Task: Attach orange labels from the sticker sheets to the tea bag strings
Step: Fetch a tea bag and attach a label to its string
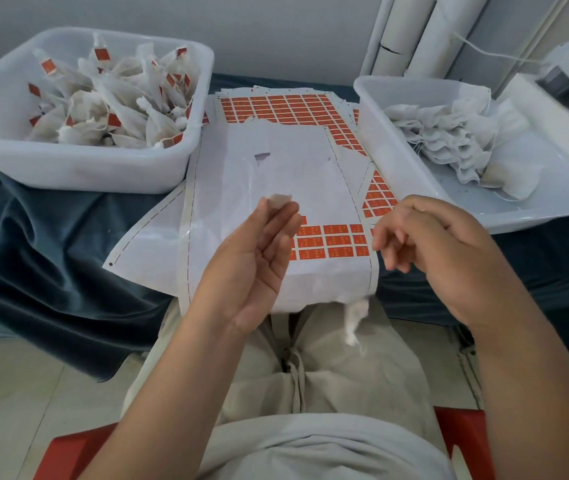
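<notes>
While the left hand [259, 258] pinches a tea bag [280, 199] above the sticker sheet [213, 202] and the right hand [442, 247], held apart, curls (grasp indeterminate), the string is best drawn taut before an orange label [336, 230] is folded squarely around it.

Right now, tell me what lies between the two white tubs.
In the head view, the sticker sheets fill that gap, partly stripped, orange labels left in patches, between the left tub and right tub.

We see pale wall [276, 29] | white tubes [411, 36] upright at right | dark teal cloth [51, 254] draping low surface | pale tiled floor [16, 393] | red seat [68, 455] beneath us
</notes>
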`<act>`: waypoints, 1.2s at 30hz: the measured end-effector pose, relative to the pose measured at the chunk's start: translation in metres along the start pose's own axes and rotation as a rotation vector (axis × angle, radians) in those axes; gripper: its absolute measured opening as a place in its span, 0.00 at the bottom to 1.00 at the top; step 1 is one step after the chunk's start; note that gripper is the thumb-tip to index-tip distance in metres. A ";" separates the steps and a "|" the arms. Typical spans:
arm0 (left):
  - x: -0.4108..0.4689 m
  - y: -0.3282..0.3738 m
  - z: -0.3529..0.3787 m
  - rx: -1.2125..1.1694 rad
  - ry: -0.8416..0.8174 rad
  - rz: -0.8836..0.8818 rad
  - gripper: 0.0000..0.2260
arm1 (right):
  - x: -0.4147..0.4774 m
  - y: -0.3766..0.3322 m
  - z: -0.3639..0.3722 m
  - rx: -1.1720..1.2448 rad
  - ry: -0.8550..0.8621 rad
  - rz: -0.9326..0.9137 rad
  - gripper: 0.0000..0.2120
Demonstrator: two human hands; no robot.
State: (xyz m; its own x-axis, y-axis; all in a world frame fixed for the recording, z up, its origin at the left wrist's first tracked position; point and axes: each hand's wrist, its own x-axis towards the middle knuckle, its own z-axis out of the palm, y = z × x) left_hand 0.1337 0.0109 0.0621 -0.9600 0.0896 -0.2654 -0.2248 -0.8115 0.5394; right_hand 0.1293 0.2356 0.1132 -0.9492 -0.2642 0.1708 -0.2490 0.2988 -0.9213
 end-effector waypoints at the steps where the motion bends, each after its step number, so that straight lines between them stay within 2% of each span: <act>1: 0.000 -0.001 0.001 -0.041 -0.009 -0.010 0.11 | 0.000 0.001 0.002 0.006 -0.017 -0.013 0.16; 3: 0.002 -0.004 0.001 -0.091 -0.012 -0.019 0.13 | 0.002 0.004 0.005 0.030 -0.047 -0.040 0.15; 6: 0.007 -0.008 -0.004 -0.077 0.041 -0.007 0.08 | 0.008 0.013 0.009 0.108 -0.076 -0.015 0.17; 9: 0.010 -0.009 -0.009 -0.059 0.079 -0.042 0.05 | 0.013 0.036 0.006 -0.050 -0.157 0.085 0.13; 12: 0.013 -0.005 -0.013 -0.064 0.063 -0.063 0.11 | 0.017 0.065 0.002 -0.147 -0.306 0.223 0.09; 14: 0.015 -0.003 -0.015 -0.062 0.043 -0.064 0.13 | 0.018 0.087 0.001 -0.056 -0.285 0.290 0.11; 16: 0.016 -0.002 -0.018 -0.038 0.034 -0.055 0.13 | 0.015 0.108 -0.003 0.180 -0.288 0.382 0.16; 18: 0.017 -0.004 -0.021 0.015 0.048 -0.038 0.09 | 0.009 0.124 -0.013 0.432 -0.324 0.514 0.18; 19: 0.018 -0.005 -0.022 0.059 0.054 -0.026 0.07 | 0.007 0.131 -0.021 0.441 -0.351 0.567 0.19; 22: 0.019 -0.009 -0.026 0.223 0.059 0.029 0.08 | 0.006 0.141 -0.050 0.059 -0.510 0.629 0.16; 25: 0.021 -0.015 -0.027 0.332 0.073 0.058 0.08 | 0.009 0.142 -0.065 -0.381 -0.635 0.694 0.07; 26: 0.021 -0.017 -0.028 0.349 0.086 0.060 0.08 | 0.010 0.142 -0.063 -0.483 -0.631 0.712 0.07; 27: 0.021 -0.019 -0.028 0.354 0.097 0.058 0.08 | 0.011 0.144 -0.058 -0.567 -0.620 0.709 0.16; 29: 0.022 -0.021 -0.028 0.352 0.103 0.055 0.07 | 0.007 0.150 -0.038 -0.625 -0.598 0.696 0.43; 30: 0.022 -0.021 -0.027 0.353 0.101 0.057 0.07 | 0.005 0.155 -0.027 -0.612 -0.593 0.684 0.50; 31: 0.021 -0.021 -0.027 0.355 0.097 0.060 0.07 | 0.003 0.161 -0.016 -0.572 -0.577 0.655 0.53; 34: 0.020 -0.018 -0.028 0.354 0.093 0.069 0.07 | -0.002 0.174 0.008 -0.402 -0.430 0.560 0.50; 36: 0.019 -0.015 -0.027 0.353 0.100 0.073 0.07 | -0.002 0.177 0.015 -0.338 -0.297 0.498 0.37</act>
State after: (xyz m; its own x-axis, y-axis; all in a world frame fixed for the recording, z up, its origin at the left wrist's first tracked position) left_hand 0.1232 0.0091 0.0268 -0.9586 -0.0321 -0.2829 -0.2164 -0.5634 0.7973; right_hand 0.0906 0.2749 -0.0557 -0.8853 -0.2472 -0.3938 0.1125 0.7080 -0.6972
